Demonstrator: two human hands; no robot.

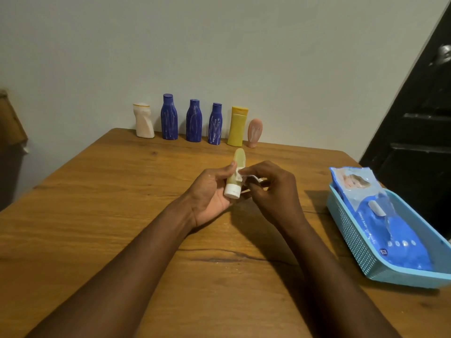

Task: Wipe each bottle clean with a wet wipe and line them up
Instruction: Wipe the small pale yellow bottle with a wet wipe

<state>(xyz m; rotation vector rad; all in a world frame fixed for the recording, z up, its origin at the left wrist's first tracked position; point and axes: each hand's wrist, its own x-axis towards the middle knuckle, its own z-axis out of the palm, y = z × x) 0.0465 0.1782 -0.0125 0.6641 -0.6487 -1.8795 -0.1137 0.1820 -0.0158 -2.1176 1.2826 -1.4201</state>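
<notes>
My left hand (210, 193) holds a small pale green tube bottle (237, 167) with a white cap, cap end toward me. My right hand (271, 189) pinches a crumpled white wet wipe (240, 173) against the tube's side. Along the table's far edge stand several bottles in a row: a white bottle (144, 120), three blue bottles (169, 117) (193, 120) (215, 123) streaked with white, a yellow bottle (237, 126) and a small pink tube (255, 132) standing on its cap.
A light blue plastic basket (361, 242) at the table's right edge holds a blue pack of baby wipes (388, 223). The wooden table (97, 215) meets a grey wall behind. A dark door (419, 123) stands at the right.
</notes>
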